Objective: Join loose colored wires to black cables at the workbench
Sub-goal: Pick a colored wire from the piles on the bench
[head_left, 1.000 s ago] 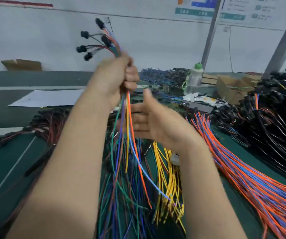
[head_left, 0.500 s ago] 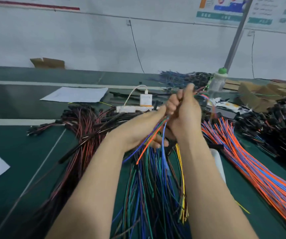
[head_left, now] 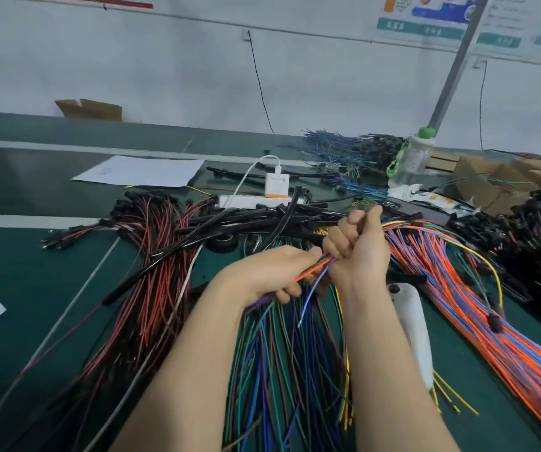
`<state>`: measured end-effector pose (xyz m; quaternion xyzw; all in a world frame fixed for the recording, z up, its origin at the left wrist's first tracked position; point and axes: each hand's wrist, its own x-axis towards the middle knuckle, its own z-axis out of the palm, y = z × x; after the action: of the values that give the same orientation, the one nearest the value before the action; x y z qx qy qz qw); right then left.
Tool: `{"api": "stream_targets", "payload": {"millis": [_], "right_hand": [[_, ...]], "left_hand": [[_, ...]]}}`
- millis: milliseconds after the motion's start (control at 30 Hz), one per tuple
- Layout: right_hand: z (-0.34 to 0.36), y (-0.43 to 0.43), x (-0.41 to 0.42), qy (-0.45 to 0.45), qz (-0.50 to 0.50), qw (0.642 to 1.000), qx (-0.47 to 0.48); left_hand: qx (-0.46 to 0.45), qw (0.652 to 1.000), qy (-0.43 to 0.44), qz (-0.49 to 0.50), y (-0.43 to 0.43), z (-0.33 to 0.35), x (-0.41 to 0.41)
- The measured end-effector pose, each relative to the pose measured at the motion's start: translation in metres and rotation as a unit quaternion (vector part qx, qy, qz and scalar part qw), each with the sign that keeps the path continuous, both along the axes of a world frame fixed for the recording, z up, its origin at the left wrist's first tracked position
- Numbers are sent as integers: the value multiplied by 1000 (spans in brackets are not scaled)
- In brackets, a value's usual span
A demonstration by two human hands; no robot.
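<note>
Head view: two bare hands meet above the middle of the green worktop (head_left: pixel 27 288). Grip of the left hand (head_left: pixel 270 274) is closed, fingers curled round a thin bunch of wires (head_left: pixel 315 268); the right hand (head_left: pixel 359 252) is fisted on the same bunch just beside it. Beyond them, toward the far edge, lie black cables (head_left: pixel 262 220). The bunch seems to be under sorting: best hold firm with the left, draw one wire with the right, and lift clear of the loose pile (head_left: pixel 279 370) beneath to avoid snags.
</note>
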<state>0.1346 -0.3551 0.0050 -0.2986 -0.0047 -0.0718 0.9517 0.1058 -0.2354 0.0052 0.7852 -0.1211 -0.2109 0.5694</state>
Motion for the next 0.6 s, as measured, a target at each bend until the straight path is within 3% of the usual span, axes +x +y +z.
{"api": "stream_targets", "payload": {"millis": [100,167,267,367,500,600], "right_hand": [[-8,0,1,-17,-43,999,-14],[-14,-2,2,-20,-32,999,4],[-24,-2,4,10,60,998,31],[-34,4,3,51,121,991,-26],[-35,-3,4,37,67,997,16],[-33,-19,4,-4,29,997,76]], "left_hand": [[9,999,-7,-48,-1,-13,-2],[-47,996,45,-64,-1,-21,-2],[-146,979,134,-48,4,-29,-1],[-168,973,157,-34,12,-36,4],[-208,958,195,-34,20,-41,5],[-186,965,177,-48,27,-44,6]]}}
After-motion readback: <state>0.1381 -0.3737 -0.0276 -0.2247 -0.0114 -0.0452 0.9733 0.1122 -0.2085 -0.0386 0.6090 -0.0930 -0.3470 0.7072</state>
